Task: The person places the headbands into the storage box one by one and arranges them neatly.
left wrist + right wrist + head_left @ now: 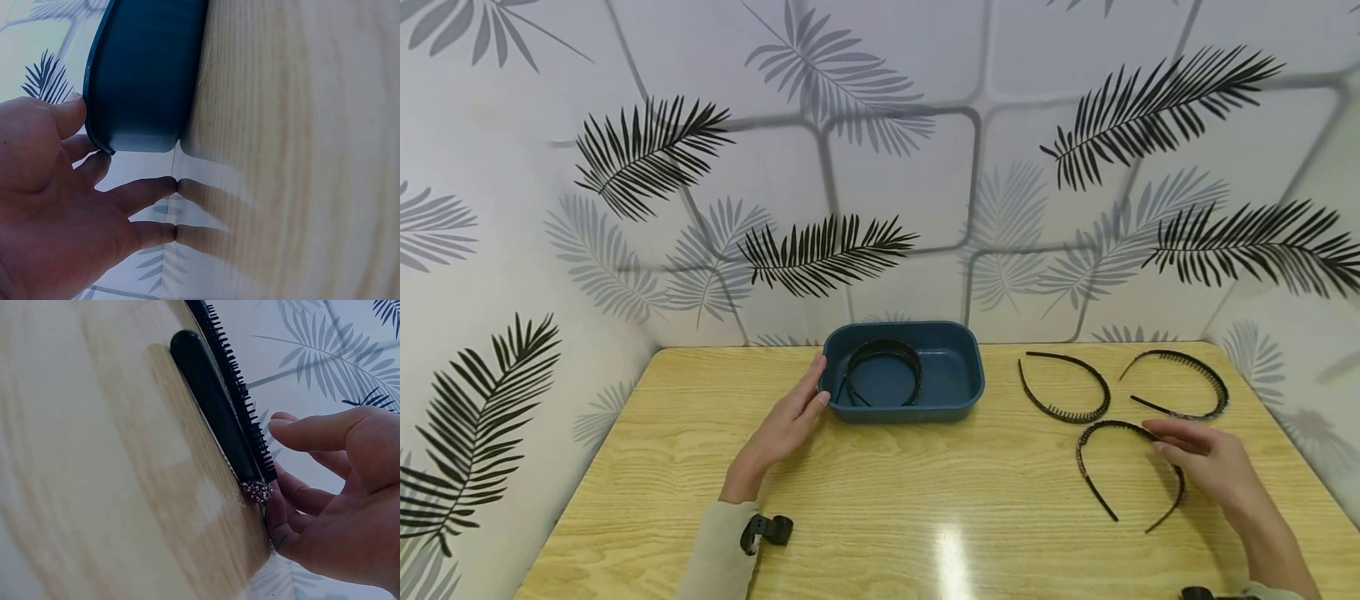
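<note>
1. Seen only from the head view: the whole wooden table (880, 508) in a corner of leaf-patterned wall (887, 158), with all things on it at once.
2. Seen only from the left wrist view: left hand (56, 206) with fingers (147, 190) straight and apart, tips on the table, thumb against the rim of the blue tub (147, 75); holds nothing.
3. Seen only from the right wrist view: right hand (340, 494) with loose fingers (300, 494) touching the nearest headband (215, 406) at its toothed edge; not clamped on it, thumb apart above.
4. Around: blue tub at the far middle of the table, just beside the left hand; nothing between the right hand and the tub.
5. Count: four black toothed headbands. One headband in the tub (883, 367); three on the table at the right, the near one under the right hand, two farther headbands (1063, 387) behind it, side by side, apart.
</note>
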A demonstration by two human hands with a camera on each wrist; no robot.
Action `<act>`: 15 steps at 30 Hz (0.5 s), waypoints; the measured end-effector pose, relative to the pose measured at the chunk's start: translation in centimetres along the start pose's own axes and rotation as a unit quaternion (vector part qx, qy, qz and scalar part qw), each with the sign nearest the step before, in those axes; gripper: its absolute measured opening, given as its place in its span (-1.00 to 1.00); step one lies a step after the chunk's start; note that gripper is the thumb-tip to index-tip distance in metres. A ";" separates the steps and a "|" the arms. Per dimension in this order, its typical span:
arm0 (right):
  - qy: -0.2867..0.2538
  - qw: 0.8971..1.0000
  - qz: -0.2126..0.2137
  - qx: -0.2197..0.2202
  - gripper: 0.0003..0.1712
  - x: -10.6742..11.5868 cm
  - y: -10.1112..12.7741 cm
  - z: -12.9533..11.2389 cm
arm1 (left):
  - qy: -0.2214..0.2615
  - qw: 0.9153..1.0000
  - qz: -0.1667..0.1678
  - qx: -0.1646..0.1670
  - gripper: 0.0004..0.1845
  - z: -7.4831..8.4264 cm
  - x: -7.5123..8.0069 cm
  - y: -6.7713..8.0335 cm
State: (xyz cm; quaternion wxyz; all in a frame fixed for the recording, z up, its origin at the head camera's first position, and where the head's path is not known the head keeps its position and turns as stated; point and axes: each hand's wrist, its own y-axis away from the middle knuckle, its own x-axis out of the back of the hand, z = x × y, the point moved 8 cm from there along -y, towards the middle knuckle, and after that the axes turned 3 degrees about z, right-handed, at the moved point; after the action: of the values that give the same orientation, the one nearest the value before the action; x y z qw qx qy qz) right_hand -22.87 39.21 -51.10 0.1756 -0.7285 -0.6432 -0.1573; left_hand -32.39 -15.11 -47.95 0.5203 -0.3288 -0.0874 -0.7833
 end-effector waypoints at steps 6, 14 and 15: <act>0.008 1.000 0.004 0.012 -0.65 -0.2 0.0 -0.1 | -0.001 1.000 0.002 0.002 -0.33 0.0 0.0 -0.1; 0.016 1.000 0.010 0.009 -0.68 -0.3 0.0 0.0 | -0.005 1.000 0.004 0.001 -0.34 -0.2 0.0 -0.1; 0.020 1.000 0.009 0.009 -0.68 -0.3 0.0 0.0 | -0.004 1.000 0.004 0.000 -0.34 -0.2 0.0 -0.1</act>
State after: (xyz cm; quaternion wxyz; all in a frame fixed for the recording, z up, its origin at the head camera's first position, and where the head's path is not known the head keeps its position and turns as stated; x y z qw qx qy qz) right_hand -22.88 38.89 -51.24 0.1967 -0.7294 -0.6343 -0.1642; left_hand -32.56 -15.17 -48.10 0.5235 -0.3321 -0.0881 -0.7797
